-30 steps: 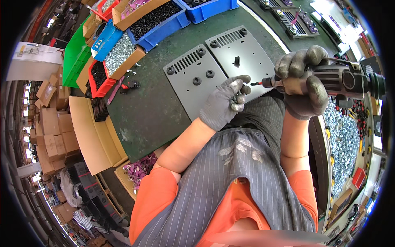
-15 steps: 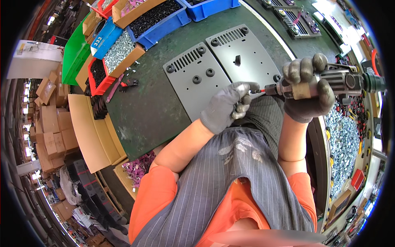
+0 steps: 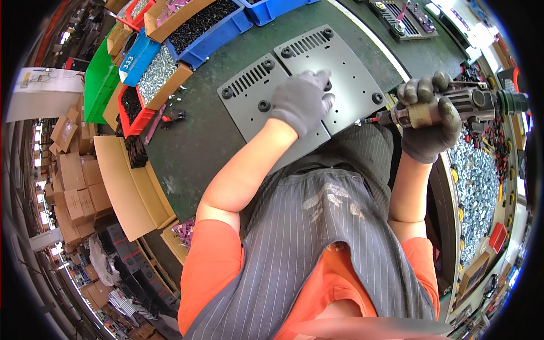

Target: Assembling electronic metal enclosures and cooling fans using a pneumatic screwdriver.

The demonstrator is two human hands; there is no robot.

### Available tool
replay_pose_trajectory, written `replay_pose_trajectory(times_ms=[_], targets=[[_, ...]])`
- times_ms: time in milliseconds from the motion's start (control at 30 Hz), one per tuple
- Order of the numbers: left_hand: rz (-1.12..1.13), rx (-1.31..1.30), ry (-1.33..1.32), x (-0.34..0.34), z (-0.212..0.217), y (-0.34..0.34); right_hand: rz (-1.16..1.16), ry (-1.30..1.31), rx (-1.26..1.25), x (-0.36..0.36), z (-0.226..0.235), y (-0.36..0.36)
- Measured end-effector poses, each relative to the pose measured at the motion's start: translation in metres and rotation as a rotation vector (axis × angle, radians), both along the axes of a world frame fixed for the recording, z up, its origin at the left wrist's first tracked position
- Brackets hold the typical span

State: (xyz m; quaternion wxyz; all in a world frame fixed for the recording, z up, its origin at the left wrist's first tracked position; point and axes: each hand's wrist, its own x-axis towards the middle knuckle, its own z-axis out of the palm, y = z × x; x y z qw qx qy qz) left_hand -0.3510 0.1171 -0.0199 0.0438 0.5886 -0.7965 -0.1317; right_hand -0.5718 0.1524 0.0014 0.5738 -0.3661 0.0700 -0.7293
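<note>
My left hand [image 3: 301, 103], in a grey glove, reaches over two grey metal plates [image 3: 352, 79] lying side by side on the bench. Its thumb and forefinger are closed about a round black rubber foot [image 3: 327, 85] on the right plate. The palm covers part of both plates. Gripped in my gloved right hand [image 3: 426, 116] is a power screwdriver [image 3: 467, 106], its tip pointing left, just off the plates' near right corner. A small silver screw [image 3: 358, 122] shows at the tip. Other black feet [image 3: 264, 106] sit near slotted vents on the plates.
Beyond the plates stand a blue bin [image 3: 212, 42] of black screws, a carton [image 3: 164, 76] of silver screws and a red bin [image 3: 136, 110]. Pliers [image 3: 174, 115] lie left on the bench. An open cardboard box [image 3: 130, 184] stands at the left edge; metal parts [image 3: 476, 192] lie at right.
My left hand has left the screwdriver's tip and moved left and up onto the plates, at a rubber foot. The right hand still holds the screwdriver, shifted slightly.
</note>
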Motion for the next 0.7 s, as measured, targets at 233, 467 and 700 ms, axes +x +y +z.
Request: replay_pose_trajectory(times_ms=[233,467,700], targets=[[-0.03,0.094,0.214,0.013,0.004,0.023,-0.023,0.173,0.089,0.017,0.001,0.005],[-0.03,-0.025,0.365,0.009,-0.019,0.06,-0.013,0.379,0.126,0.051,-0.003,-0.002],[0.01,-0.079,0.392,0.006,-0.022,0.061,0.123,0.615,0.102,0.07,-0.006,-0.016]])
